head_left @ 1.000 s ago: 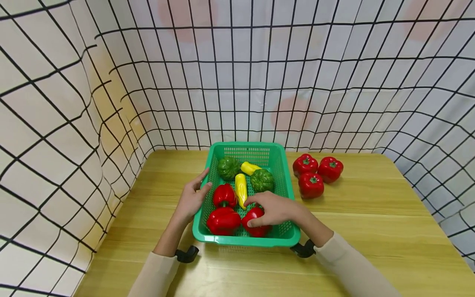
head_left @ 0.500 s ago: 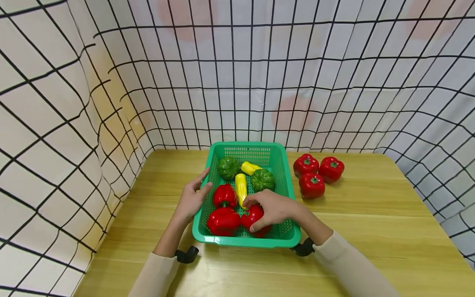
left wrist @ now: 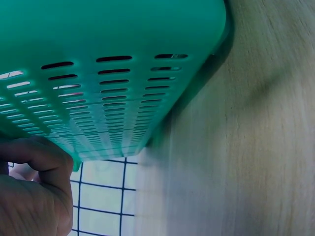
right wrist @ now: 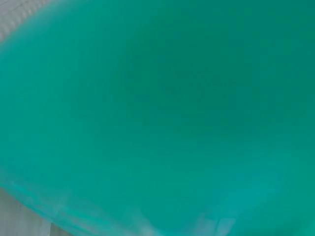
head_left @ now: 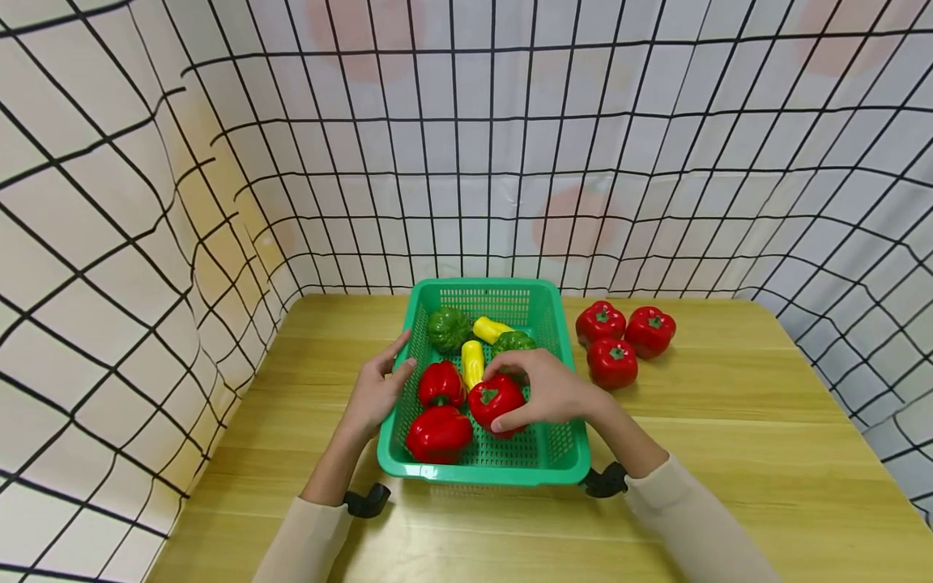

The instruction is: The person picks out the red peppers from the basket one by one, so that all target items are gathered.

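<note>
A green plastic basket (head_left: 484,474) with slotted walls stands on the wooden table. My right hand (head_left: 551,389) grips a red bell pepper (head_left: 490,402) over the basket's interior, fingers at its far side and thumb at its near side. The left hand (head_left: 376,392) holds the basket's left rim; in the left wrist view its bent fingers (left wrist: 47,160) are by the slotted wall. Two more red bell peppers (head_left: 440,435) lie in the basket's near left part. Behind them are two yellow vegetables (head_left: 472,360) and two ribbed green ones (head_left: 448,328). Green plastic fills most of the right wrist view.
Three red bell peppers (head_left: 612,363) sit clustered on the table (head_left: 729,437) to the right of the basket. A black wire grid (head_left: 496,174) backed by pale cloth encloses the back and both sides.
The right hand has moved the red bell pepper away from the basket's near side, up and toward the middle, baring the floor there. My left hand stays at the rim.
</note>
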